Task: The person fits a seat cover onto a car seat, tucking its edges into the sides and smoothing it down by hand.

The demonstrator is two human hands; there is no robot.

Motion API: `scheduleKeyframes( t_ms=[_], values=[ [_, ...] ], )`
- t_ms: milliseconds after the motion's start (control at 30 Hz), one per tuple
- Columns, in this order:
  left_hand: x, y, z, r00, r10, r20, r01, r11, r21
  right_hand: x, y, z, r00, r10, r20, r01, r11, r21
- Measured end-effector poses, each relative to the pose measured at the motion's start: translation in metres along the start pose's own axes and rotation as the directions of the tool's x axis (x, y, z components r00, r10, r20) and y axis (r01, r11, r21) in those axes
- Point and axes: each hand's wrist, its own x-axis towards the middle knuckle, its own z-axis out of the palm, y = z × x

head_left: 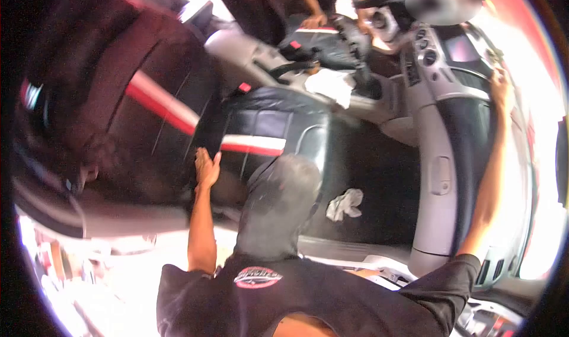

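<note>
Inside a car, my left hand [207,168] rests against the black seat backrest [172,94] with its red and white stripe, fingers apart and nothing held. Beside it is the seat cushion [255,124], striped the same way, with my knee [290,183] on its edge. At the far right, my right hand [501,91] reaches over the dashboard [462,135] to its far side near the windshield; its fingers are small and blurred, and anything in them cannot be made out.
A crumpled white cloth [345,205] lies on the dark floor mat [379,177]. Another white cloth [332,87] lies on the centre console. Across the car, another person's hand [314,21] touches the far seat. A glove box [440,176] faces the footwell.
</note>
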Motion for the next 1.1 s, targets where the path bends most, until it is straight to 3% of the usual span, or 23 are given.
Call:
scheduleKeyframes(
  t_ms=[33, 67, 100, 133, 233, 300, 367, 467, 567, 633, 700, 767, 800, 833, 867, 900, 967, 1033, 1100],
  values=[
    [-0.006, 0.016, -0.022, 0.996, -0.078, 0.029, 0.079, 0.996, -0.027, 0.005, 0.005, 0.007, 0.999, -0.01, -0.035, 0.007, 0.997, -0.08],
    [-0.006, 0.025, -0.035, 0.997, -0.078, -0.01, 0.078, 0.996, -0.041, 0.017, 0.024, 0.022, 0.997, -0.057, -0.056, 0.057, 0.998, 0.001],
    [-0.057, 0.055, 0.006, 0.975, -0.167, 0.147, 0.188, 0.972, -0.14, 0.04, 0.034, -0.013, 0.98, -0.183, -0.074, 0.181, 0.983, -0.032],
    [-0.053, 0.049, -0.002, 0.961, -0.209, 0.18, 0.232, 0.965, -0.12, 0.037, 0.04, -0.005, 0.979, -0.196, -0.048, 0.197, 0.98, 0.007],
    [-0.014, 0.022, -0.027, 0.968, -0.208, 0.144, 0.22, 0.973, -0.073, 0.042, 0.064, 0.021, 0.984, -0.179, -0.009, 0.179, 0.984, 0.002],
    [-0.001, 0.021, -0.024, 0.956, -0.242, 0.168, 0.263, 0.958, -0.113, 0.057, 0.089, 0.033, 0.974, -0.225, -0.038, 0.228, 0.968, 0.109],
    [0.007, 0.02, -0.02, 0.947, -0.264, 0.186, 0.292, 0.946, -0.142, 0.055, 0.086, 0.028, 0.949, -0.296, -0.104, 0.305, 0.949, 0.081],
    [0.034, 0.014, -0.018, 0.871, -0.373, 0.32, 0.454, 0.861, -0.229, 0.063, 0.097, 0.014, 0.983, -0.096, 0.154, 0.114, 0.987, -0.115],
    [0.071, 0.003, -0.005, 0.78, -0.466, 0.418, 0.561, 0.816, -0.137, 0.052, 0.092, 0.018, 0.975, -0.22, -0.032, 0.22, 0.975, -0.005],
    [0.071, 0.0, -0.007, 0.872, -0.331, 0.36, 0.431, 0.868, -0.245, 0.048, 0.084, 0.016, 0.98, -0.197, -0.008, 0.196, 0.98, -0.045],
    [0.079, -0.027, 0.017, 0.852, -0.356, 0.384, 0.459, 0.86, -0.222, 0.042, 0.068, 0.009, 0.982, -0.185, -0.019, 0.184, 0.981, -0.059],
    [0.073, -0.009, 0.0, 0.871, -0.29, 0.396, 0.431, 0.839, -0.333, 0.063, 0.098, 0.015, 0.981, -0.189, 0.036, 0.187, 0.981, 0.053],
    [0.075, -0.009, 0.003, 0.861, -0.324, 0.392, 0.456, 0.834, -0.312, 0.063, 0.104, 0.01, 0.976, -0.215, 0.016, 0.213, 0.975, 0.066],
    [0.077, -0.014, 0.009, 0.847, -0.361, 0.389, 0.484, 0.827, -0.286, 0.035, 0.071, 0.001, 0.954, -0.289, -0.077, 0.29, 0.957, -0.004],
    [0.076, -0.012, 0.007, 0.828, -0.393, 0.4, 0.52, 0.806, -0.282, 0.017, 0.046, -0.008, 0.955, -0.28, -0.095, 0.264, 0.952, -0.153],
    [0.076, -0.016, 0.015, 0.83, -0.409, 0.38, 0.518, 0.818, -0.251, 0.012, 0.039, -0.014, 0.95, -0.298, -0.091, 0.278, 0.943, -0.183],
    [0.083, -0.033, 0.035, 0.899, -0.345, 0.269, 0.414, 0.87, -0.269, 0.008, 0.031, -0.025, 0.974, -0.227, -0.024, 0.224, 0.97, -0.099],
    [0.103, -0.039, 0.045, 0.878, -0.397, 0.266, 0.459, 0.856, -0.237, 0.002, -0.001, -0.021, 0.983, -0.18, -0.027, 0.177, 0.98, -0.092],
    [0.112, -0.045, 0.051, 0.858, -0.437, 0.27, 0.495, 0.844, -0.209, -0.001, 0.003, -0.029, 0.958, -0.273, -0.086, 0.256, 0.952, -0.168]
  ],
)
